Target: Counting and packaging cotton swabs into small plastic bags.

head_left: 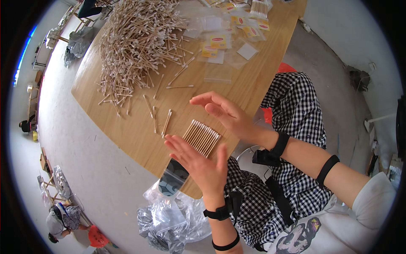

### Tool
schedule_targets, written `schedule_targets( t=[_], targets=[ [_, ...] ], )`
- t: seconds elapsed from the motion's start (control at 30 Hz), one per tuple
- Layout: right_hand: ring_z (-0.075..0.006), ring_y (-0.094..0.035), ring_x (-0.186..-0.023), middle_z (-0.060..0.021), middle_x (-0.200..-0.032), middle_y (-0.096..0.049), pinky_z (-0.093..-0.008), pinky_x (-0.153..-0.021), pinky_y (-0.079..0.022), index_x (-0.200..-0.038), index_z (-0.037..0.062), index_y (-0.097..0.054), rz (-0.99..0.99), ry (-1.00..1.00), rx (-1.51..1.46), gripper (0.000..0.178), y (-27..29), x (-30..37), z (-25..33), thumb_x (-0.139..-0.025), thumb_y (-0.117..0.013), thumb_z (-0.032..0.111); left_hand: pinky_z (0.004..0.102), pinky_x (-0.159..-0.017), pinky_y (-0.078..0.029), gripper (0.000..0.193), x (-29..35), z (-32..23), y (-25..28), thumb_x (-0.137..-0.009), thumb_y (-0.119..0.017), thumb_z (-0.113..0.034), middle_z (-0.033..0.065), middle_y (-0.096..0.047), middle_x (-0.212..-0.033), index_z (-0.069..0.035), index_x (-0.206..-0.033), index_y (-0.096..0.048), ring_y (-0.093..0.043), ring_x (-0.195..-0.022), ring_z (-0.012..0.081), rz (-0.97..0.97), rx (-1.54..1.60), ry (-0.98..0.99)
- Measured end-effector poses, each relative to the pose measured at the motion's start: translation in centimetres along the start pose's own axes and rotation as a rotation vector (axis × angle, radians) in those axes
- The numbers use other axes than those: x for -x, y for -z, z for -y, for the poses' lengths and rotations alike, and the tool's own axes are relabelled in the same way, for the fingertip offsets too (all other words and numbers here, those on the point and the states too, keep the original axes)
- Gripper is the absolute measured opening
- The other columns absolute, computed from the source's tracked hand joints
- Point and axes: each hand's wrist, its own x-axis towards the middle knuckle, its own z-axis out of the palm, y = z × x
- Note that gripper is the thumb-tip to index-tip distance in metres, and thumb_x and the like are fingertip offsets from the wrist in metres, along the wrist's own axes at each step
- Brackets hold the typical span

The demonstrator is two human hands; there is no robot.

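A neat flat row of cotton swabs (203, 136) lies on the wooden table (135, 137), tips lined up side by side. My left hand (198, 166) hovers at its near side with fingers stretched and thumb apart, hiding part of the row. On the far side, my right hand (223, 111) is raised with fingers extended and thumb apart; nothing is held in it. Several loose swabs (168, 122) lie just left of the row. Farther back rises a large heap of cotton swabs (135, 42).
Small clear packets with yellow-and-red labels (218, 41), a white card (247, 51) and a swab bundle (259, 8) lie at the back right. A dark zip pouch (174, 174) sits at the near edge, above crumpled plastic bags (169, 220). Another person (63, 220) is far left.
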Motion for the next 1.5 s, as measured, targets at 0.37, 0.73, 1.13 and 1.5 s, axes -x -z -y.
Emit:
schedule_targets(
  t=[0.37, 0.73, 1.13, 1.5],
  targets=[
    [-0.0239, -0.057, -0.119, -0.0078, -0.119, -0.063, -0.0347, -0.096, -0.048, -0.080, 0.0037, -0.065, 0.154, 0.161, 0.435, 0.018, 2.5, 1.8, -1.2, -0.077, -0.055, -0.012, 0.0469, -0.122, -0.010, 0.121, 0.6, -0.1, -1.2, -0.080, -0.060, -0.073, 0.0268, -0.012, -0.162, 0.012, -0.152, -0.014, -0.009, -0.152, 0.0373, 0.230, -0.592, -0.074],
    [-0.0271, -0.058, -0.116, -0.0053, -0.107, -0.066, -0.0386, -0.091, -0.051, -0.061, 0.0049, -0.057, 0.215, 0.443, 0.674, 0.013, 2.1, 1.5, -1.5, -0.066, -0.062, -0.006, 0.0471, -0.122, -0.013, 0.113, 0.7, 0.0, -1.2, -0.080, -0.068, -0.061, 0.0248, -0.016, -0.162, 0.008, -0.153, -0.017, -0.013, -0.152, 0.0362, 0.195, -0.521, -0.028],
    [-0.0220, -0.053, -0.086, -0.0030, -0.091, -0.055, -0.0351, -0.074, -0.045, -0.087, 0.0087, -0.067, 0.294, 0.337, 0.705, 0.021, 2.7, 2.0, 1.1, -0.070, -0.069, -0.004, 0.0495, -0.122, -0.010, 0.092, 1.7, 1.7, 0.1, -0.081, -0.062, -0.016, 0.0215, -0.018, -0.162, 0.006, -0.155, -0.012, -0.014, -0.151, 0.0359, -0.139, 0.136, -0.077],
    [-0.0223, -0.054, -0.086, -0.0031, -0.088, -0.054, -0.0354, -0.075, -0.043, -0.086, 0.0090, -0.063, 0.399, 0.405, 1.014, 0.014, 2.7, 2.1, 1.6, -0.076, -0.073, 0.008, 0.0490, -0.122, -0.010, 0.066, 1.0, 0.9, -1.7, -0.105, -0.041, -0.031, 0.0198, -0.017, -0.163, 0.003, -0.155, -0.014, -0.011, -0.152, 0.0368, -0.026, -0.262, 0.017]
  ],
)
